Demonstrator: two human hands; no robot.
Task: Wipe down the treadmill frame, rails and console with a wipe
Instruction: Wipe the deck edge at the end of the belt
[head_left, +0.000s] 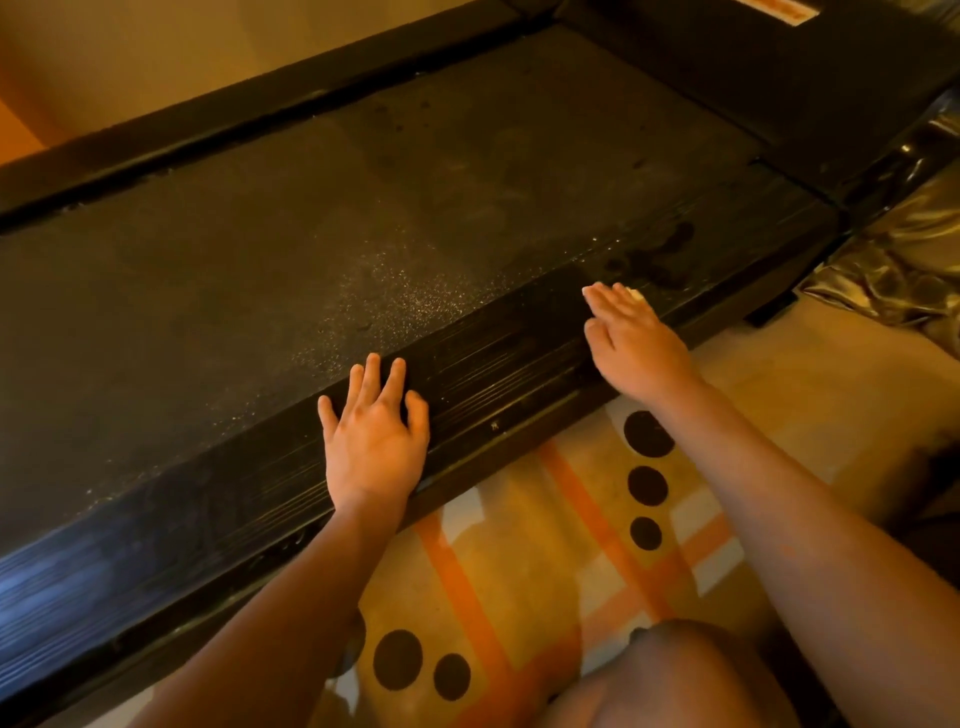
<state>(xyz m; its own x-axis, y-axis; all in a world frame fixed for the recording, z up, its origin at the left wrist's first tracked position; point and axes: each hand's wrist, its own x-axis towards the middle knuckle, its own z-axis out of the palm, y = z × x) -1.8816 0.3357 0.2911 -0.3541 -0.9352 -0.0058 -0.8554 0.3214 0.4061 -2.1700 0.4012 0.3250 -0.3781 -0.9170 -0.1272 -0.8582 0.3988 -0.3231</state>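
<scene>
Upper left: far side rail, black and not reached by either hand. Centre: treadmill belt with pale specks of dust near its lower edge. We're not touching it.

The near side rail is a ribbed black strip running from lower left to centre right, and both hands are on it. Our left hand lies flat at mid-frame with the fingers spread and straight. It holds nothing and is just bracing. Our right hand sits further along to the right, palm down and fingers straight and together, pressing the wipe onto the rail. Only a small white corner of the wipe shows past the fingertips, and the rest is hidden under the hand. Dark damp-looking marks sit on the rail just beyond it.

We judge the step in hand to be wiping the near rail. To do it well, we run along the ribs rather than across them, so the wipe gets into the grooves. We press evenly with a flat palm, overlap the passes and take in the outer edge too. The left hand should move off any part we are about to wipe.

Lower centre: patterned floor mat and a knee. Upper right: black motor cover. Right edge: crumpled shiny plastic.
</scene>
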